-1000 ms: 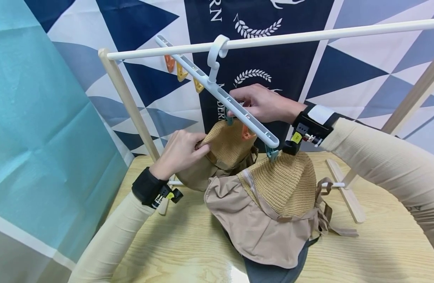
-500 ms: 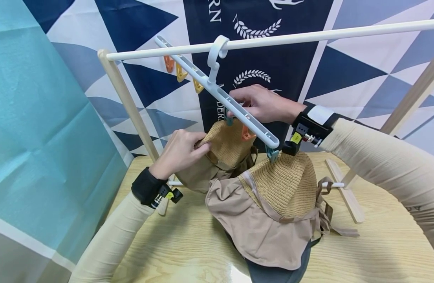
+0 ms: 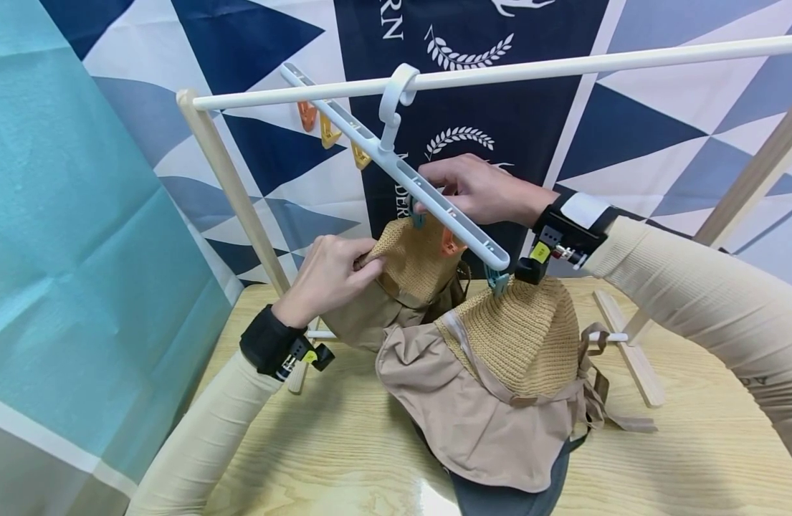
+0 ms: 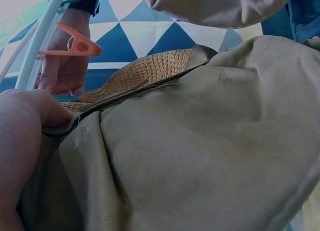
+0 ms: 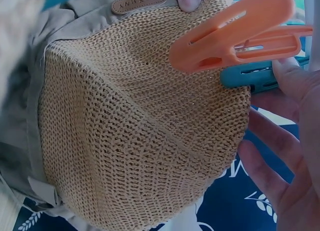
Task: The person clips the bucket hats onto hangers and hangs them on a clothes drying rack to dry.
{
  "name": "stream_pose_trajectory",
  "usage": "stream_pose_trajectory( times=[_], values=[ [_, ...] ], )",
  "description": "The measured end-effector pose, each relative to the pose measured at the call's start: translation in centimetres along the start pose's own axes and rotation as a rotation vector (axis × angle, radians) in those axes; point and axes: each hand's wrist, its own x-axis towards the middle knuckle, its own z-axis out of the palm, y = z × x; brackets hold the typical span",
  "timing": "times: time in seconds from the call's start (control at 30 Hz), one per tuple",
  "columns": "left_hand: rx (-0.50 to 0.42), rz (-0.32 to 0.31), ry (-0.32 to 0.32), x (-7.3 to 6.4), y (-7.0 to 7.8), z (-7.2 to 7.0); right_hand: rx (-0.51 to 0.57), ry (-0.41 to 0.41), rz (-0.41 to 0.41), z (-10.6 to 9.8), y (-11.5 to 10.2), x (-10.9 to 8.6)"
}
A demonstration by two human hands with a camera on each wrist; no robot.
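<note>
navy, white and blue geometric wall cloth [image 3: 563, 115] backs a pale wood-grain worktop [image 3: 292, 459], above which a white rail [image 3: 544, 73] carries a pale grey-blue plastic bar hanger [image 3: 385, 159]. right hand [image 3: 473, 186]: thumb and index finger pinch a teal plastic clip [image 5: 250, 76] at the crown edge of the rear tan woven-straw hat [image 3: 415, 265]. left hand [image 3: 331, 276]: thumb and fingers grip that hat's beige cloth brim [image 3: 357, 319] by the seam, above the worktop's back edge. beside the pinched clip hangs an orange plastic clip [image 3: 453, 242]; at the hanger's near end, a second teal clip [image 3: 497, 278] holds the matching front straw hat [image 3: 521, 344] by its crown.

step in hand, as judged: fastening the rear hat; whether its clip already bites is hidden. next move would call for seating the straw between the jaws, then letting go of the clip before the brim.

compared with one second earlier, both hands keep their poses; the front hat's lower edge has swung slightly rightward.
</note>
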Motion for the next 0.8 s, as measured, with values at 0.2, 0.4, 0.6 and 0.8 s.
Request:
stream_pose_trajectory(
  times=[0.2,0.4,0.6,0.8],
  values=[
    [0.000,0.011,0.007,0.02,-0.03,0.07,0.007,0.002,0.000,-0.02,0.04,-0.11],
    [0.003,0.014,0.011,0.06,-0.11,0.11,0.017,0.003,-0.024,-0.02,0.03,-0.09],
    [-0.002,0.009,0.004,0.06,-0.04,0.03,0.034,-0.002,-0.035,-0.03,0.04,-0.19],
    [0.003,0.004,0.008,-0.01,-0.07,0.08,0.043,-0.005,-0.036,-0.06,0.09,-0.24]
  ],
)
